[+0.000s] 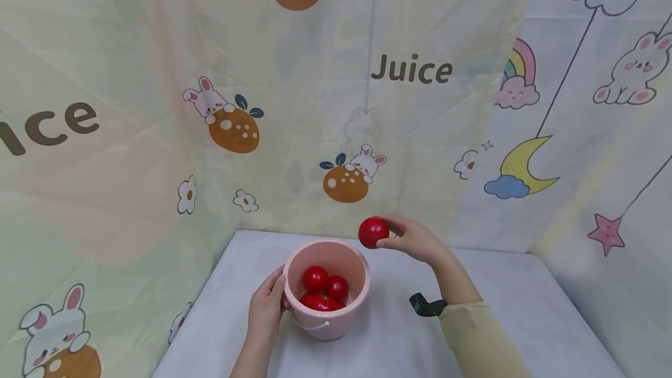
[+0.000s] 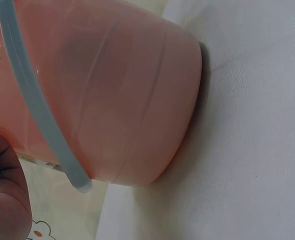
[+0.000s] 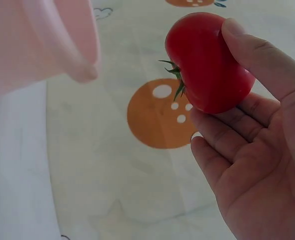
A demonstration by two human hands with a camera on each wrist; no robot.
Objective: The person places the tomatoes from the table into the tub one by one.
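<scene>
A pink bucket (image 1: 336,325) stands upright on the white-covered table, with several red tomatoes (image 1: 315,279) lying inside. My left hand (image 1: 265,305) grips the bucket's left side near the rim, fingers partly hidden behind it. In the left wrist view, the bucket wall (image 2: 137,90) fills much of the picture, its pale handle (image 2: 37,100) hanging down beside my hand (image 2: 7,200). Just right of and above the rim, my right hand (image 1: 417,242) pinches another tomato (image 1: 374,233) between thumb and fingers. A green stem shows on this tomato (image 3: 207,62) in the right wrist view.
Printed fabric curtains (image 1: 409,133) rise behind and on both sides of the table (image 1: 399,331). A small dark device (image 1: 426,305) is strapped at my right wrist, beside a beige sleeve (image 1: 480,337).
</scene>
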